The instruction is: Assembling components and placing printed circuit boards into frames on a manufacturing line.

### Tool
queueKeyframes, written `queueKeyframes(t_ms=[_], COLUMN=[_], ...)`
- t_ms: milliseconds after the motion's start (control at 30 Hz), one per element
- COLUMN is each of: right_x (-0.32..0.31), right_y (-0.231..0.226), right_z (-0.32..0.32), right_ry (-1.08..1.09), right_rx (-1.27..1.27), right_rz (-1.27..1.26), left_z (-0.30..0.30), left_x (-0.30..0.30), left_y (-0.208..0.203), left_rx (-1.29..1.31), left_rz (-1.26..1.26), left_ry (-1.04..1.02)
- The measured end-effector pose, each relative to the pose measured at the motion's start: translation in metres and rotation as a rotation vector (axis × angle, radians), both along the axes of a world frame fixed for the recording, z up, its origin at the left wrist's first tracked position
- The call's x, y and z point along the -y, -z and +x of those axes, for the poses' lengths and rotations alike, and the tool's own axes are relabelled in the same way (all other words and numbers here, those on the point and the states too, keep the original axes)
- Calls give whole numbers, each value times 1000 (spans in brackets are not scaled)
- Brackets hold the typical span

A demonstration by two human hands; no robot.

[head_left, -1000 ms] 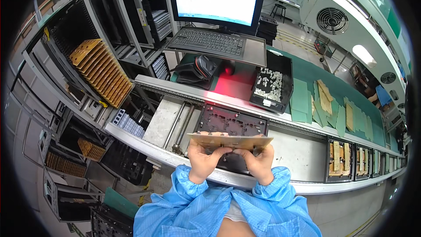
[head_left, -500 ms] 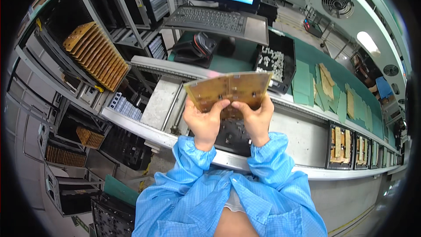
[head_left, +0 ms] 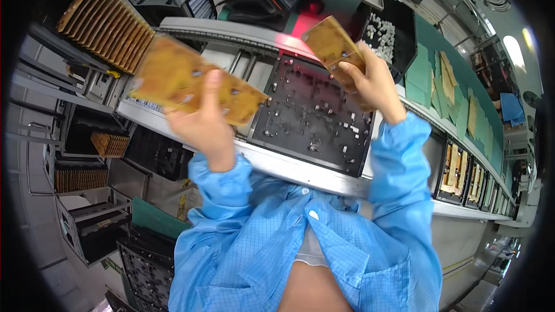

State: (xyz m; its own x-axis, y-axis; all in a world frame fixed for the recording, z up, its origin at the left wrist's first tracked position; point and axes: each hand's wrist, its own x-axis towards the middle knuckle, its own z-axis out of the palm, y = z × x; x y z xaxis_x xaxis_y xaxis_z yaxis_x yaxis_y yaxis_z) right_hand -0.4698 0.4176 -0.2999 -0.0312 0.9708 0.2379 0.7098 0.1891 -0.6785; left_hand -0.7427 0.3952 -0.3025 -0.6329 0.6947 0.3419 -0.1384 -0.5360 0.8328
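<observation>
My left hand [head_left: 207, 130] grips a brownish-yellow circuit board [head_left: 167, 72], thumb on top; the board is smeared by motion and reaches over the left of the rail. In my right hand [head_left: 377, 81] is a second circuit board [head_left: 330, 41], narrow-looking and tilted, pinched by the thumb at its lower part. The two boards are well apart. Between and below them a black fixture plate [head_left: 312, 118] with small metal pins and pale blocks lies on the conveyor. Most of my right fingers are hidden behind the board.
A barcode scanner [head_left: 274, 0] sits on the green mat, with red light falling beside it. A black bin [head_left: 407, 40] holds small white parts. Boards stand in a rack [head_left: 107, 26] at the left. Green sheets [head_left: 419, 78] lie to the right. A metal rail [head_left: 277, 167] runs in front.
The single board held in both hands is now two separate pieces, one per hand. My left hand has moved left, my right hand right and up. The fixture plate shows more fully.
</observation>
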Motion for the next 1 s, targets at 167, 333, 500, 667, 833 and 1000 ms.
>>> queueKeyframes(t_ms=[167,333,500,667,833,1000], right_x=[-27,-34,-23,-1,46,65], right_y=[24,57,64,63,62,64], right_z=[8,4,-2,-12,-25,-26], right_ry=[-72,-222,-286,-236,-125,-90], right_rx=[273,251,294,385,619,656], right_rz=[-276,-241,-230,-160,-24,-119], left_z=[-39,-44,-41,-39,-43,-34], left_x=[7,6,2,0,2,9], left_y=[12,26,31,36,34,26], left_rx=[76,47,62,37,45,50], left_rz=[-14,-66,-91,-111,-101,-114], left_ry=[-21,-40,-13,6,4,64])
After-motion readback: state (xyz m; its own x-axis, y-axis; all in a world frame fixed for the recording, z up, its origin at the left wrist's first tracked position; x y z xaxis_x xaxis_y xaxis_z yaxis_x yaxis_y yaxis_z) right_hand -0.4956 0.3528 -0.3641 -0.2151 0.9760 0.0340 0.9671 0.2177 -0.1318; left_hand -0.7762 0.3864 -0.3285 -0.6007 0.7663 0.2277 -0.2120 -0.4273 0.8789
